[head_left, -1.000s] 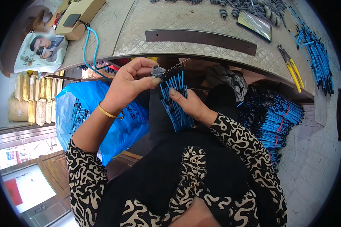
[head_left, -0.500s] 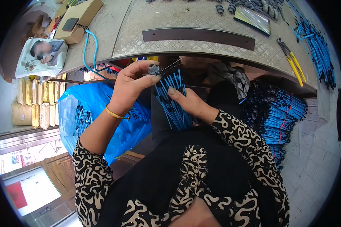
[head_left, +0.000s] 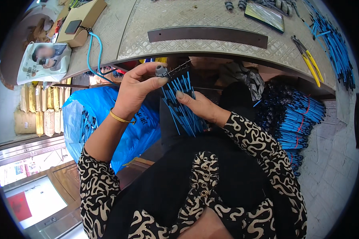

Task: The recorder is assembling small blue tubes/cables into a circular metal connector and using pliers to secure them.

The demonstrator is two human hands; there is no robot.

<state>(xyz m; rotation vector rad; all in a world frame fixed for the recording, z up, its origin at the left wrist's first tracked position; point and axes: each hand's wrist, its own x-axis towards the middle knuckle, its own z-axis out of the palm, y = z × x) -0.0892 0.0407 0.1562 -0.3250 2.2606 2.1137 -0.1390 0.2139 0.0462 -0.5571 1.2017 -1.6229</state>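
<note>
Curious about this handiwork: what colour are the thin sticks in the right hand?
The thin sticks are blue with black parts; head view shows best.

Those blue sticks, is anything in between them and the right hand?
Nothing visible: the right hand holds the blue sticks directly, with its bare thumb over the front. Behind them, the grip is hidden.

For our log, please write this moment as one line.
left hand: holds grey cylindrical fitting; right hand: holds bunched thin blue rods; yellow-handled pliers: on greyish patterned tabletop
</note>
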